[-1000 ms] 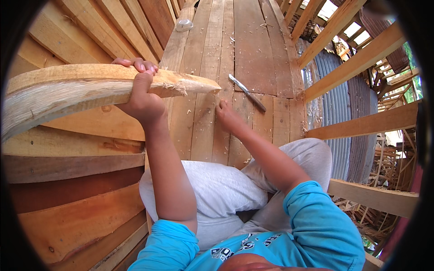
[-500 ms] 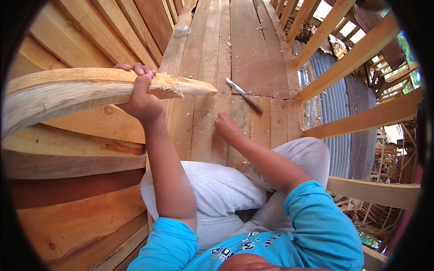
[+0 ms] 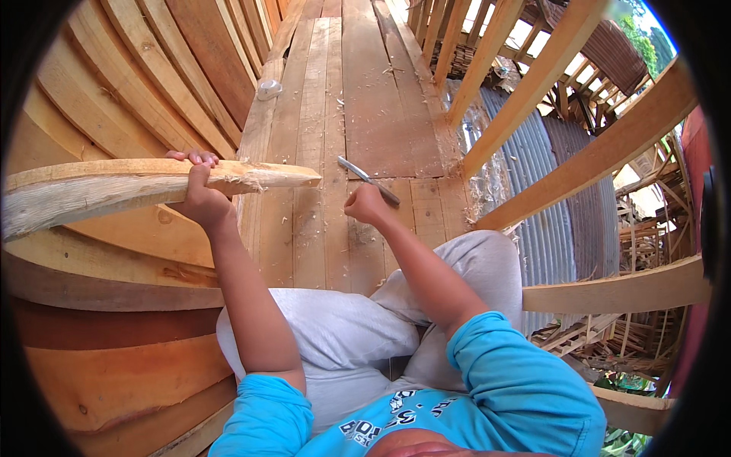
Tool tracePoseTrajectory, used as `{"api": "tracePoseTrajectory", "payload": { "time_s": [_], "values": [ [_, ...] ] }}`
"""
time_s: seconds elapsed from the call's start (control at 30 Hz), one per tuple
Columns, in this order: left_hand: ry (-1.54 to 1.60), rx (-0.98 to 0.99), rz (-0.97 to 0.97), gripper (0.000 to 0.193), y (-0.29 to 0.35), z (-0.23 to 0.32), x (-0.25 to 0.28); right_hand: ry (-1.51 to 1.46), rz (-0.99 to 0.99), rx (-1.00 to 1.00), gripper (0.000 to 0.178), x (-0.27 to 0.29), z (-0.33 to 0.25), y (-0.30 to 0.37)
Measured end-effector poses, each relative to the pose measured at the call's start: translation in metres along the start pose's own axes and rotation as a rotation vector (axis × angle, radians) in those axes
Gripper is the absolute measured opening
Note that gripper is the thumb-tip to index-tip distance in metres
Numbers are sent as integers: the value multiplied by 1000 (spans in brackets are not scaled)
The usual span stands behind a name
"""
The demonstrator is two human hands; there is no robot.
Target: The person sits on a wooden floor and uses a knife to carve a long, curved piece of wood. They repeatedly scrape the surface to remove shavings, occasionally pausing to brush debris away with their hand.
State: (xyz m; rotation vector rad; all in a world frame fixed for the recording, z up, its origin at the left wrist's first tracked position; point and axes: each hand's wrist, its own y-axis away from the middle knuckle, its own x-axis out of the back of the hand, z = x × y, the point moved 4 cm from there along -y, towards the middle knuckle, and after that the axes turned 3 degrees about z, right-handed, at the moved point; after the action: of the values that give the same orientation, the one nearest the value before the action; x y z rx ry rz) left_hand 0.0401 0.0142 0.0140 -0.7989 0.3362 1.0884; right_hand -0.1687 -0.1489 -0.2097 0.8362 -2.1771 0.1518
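A long piece of timber point(image 3: 99, 194) comes in from the left edge, its tapered end rough and splintered. My left hand point(image 3: 202, 194) is closed around it a little back from the tip, fingers over the top edge and thumb on the near side. On the floorboards to the right lies a knife point(image 3: 368, 180), blade toward the far left and dark handle toward me. Closed and curled, my right hand point(image 3: 367, 205) is beside the knife's handle and overlaps it in view. Whether it touches the handle I cannot tell, and the inside of the fist is hidden.
Wood shavings lie scattered over the plank floor point(image 3: 304, 137). A small clear-whitish object point(image 3: 269, 90) rests near the left wall of overlapping boards point(image 3: 114, 335). On the right stands an open wooden railing point(image 3: 533, 84), with corrugated metal sheets point(image 3: 533, 190) beyond it.
My view has shifted, so most things sit lower and further left. My right hand has moved forward and right, closer to the knife. My left hand keeps its hold on the timber.
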Motion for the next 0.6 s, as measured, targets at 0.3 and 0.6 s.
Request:
{"api": "tracePoseTrajectory", "payload": {
  "time_s": [0.3,0.6],
  "values": [
    [15,50,-5,38,3,-6,-3,18,1211,-224,32,231,82,14],
    [-9,10,-29,33,6,0,-8,-14,398,-100,32,118,60,-8]
  ]
}}
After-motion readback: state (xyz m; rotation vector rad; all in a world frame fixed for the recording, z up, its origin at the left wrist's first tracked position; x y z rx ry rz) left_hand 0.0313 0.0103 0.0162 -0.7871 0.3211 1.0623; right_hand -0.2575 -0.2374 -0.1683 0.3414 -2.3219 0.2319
